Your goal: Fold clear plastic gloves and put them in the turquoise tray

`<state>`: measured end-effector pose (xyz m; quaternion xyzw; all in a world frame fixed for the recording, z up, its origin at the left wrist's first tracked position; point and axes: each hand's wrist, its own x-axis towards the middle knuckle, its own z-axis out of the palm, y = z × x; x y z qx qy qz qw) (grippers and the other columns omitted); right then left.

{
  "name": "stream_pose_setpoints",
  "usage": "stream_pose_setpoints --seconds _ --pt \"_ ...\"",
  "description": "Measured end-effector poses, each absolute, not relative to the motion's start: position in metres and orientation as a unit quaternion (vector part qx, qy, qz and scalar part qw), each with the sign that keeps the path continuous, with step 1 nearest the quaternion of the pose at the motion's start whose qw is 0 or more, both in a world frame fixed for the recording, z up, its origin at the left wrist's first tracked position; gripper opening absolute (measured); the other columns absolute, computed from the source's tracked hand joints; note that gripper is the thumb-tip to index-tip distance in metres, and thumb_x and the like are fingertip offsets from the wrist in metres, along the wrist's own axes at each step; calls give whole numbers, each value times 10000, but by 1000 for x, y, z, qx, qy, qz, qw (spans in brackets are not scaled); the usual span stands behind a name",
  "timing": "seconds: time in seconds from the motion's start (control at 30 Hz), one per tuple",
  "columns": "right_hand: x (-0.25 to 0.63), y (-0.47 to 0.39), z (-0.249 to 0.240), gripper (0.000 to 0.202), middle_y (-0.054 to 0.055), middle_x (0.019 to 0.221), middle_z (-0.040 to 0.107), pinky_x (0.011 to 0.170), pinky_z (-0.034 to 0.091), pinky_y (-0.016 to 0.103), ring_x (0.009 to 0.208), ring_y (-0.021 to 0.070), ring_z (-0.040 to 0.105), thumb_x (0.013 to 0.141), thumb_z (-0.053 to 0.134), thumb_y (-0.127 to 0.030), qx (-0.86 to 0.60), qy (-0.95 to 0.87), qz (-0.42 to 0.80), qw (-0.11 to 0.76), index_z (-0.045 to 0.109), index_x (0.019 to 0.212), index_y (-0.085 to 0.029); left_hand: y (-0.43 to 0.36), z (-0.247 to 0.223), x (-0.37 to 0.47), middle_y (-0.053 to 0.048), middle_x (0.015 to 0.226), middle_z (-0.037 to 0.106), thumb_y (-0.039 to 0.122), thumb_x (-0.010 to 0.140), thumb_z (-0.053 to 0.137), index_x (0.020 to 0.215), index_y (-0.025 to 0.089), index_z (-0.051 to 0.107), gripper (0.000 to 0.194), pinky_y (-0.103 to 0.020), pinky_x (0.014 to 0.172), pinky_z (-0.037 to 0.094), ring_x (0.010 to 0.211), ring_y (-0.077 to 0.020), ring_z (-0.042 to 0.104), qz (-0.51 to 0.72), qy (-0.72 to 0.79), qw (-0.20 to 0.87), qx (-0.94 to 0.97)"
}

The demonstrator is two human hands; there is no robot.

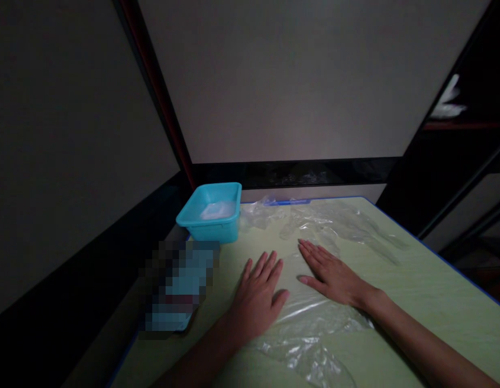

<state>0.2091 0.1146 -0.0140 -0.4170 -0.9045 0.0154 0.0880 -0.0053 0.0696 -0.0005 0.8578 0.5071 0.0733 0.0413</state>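
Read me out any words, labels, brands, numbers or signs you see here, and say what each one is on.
No text is readable here.
Clear plastic: no lettering visible.
Light-blue tub: no lettering visible.
Pixelated item left of the hands: any text is obscured.

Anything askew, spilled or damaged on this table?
What stands out is the clear plastic film, which lies wrinkled and bunched rather than smooth near the left hand and right hand. A pixelated item on the left cannot be judged. No spill shows.
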Motion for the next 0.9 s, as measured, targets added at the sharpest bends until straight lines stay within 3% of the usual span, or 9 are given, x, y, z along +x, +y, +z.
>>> stream_pose_setpoints --seconds 0.13,0.37,0.57,0.9 --pt "217 120 -15 710 143 1408 182 1056 200 399 1301 225 153 858 265 -561 -429 -899 15 91 191 1370 -73 70 -2 -6 -76 1429 205 424 831 428 1332 184 288 573 -496 1035 168 1305 -249 169 81 502 34 861" --pt "221 123 -5 644 130 1409 203 1055 187 428 1299 227 171 873 305 -499 -452 -879 15 149 198 1373 -108 77 -7 -17 -99 1428 210 360 849 398 1342 167 263 546 -479 1028 191 1308 -255 146 81 522 14 849" --pt "198 100 12 606 81 1417 214 1058 208 415 1294 210 199 871 388 -402 -368 -904 94 195 159 1385 -176 84 3 -25 -126 1422 217 308 844 399 1327 137 283 525 -499 1029 170 1309 -262 129 96 553 10 828" --pt "193 87 13 865 132 1441 60 1068 173 367 1318 206 63 791 512 -441 -249 -939 185 148 -7 1387 -92 61 2 3 -141 1376 327 182 832 355 1286 79 325 466 -372 1046 276 1279 -204 257 173 450 66 873"
